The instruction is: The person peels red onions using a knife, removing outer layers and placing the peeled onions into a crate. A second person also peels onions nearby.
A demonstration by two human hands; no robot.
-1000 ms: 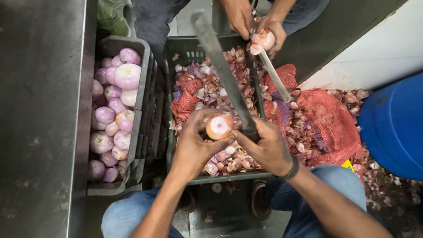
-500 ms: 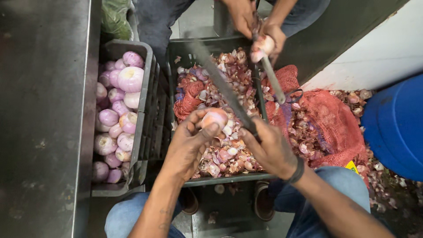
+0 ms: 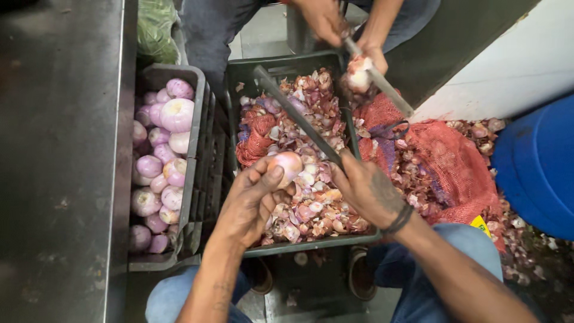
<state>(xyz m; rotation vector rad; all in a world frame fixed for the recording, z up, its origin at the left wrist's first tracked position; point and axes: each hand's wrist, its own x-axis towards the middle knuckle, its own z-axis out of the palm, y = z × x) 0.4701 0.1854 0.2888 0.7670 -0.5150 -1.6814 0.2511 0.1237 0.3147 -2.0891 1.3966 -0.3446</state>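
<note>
Holding onion (image 3: 288, 164) | left hand (image 3: 254, 200) | right hand (image 3: 366, 190) gripping knife (image 3: 296, 115)

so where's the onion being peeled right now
In the head view, the onion sits in the left hand, over the crate of peels, beside the knife.

The left hand (image 3: 254, 200) holds a round pinkish peeled onion (image 3: 287, 164). The right hand (image 3: 365, 188) grips a long grey metal knife (image 3: 296, 113) over a dark plastic crate (image 3: 311, 246) full of onion skins (image 3: 314, 197).
</note>
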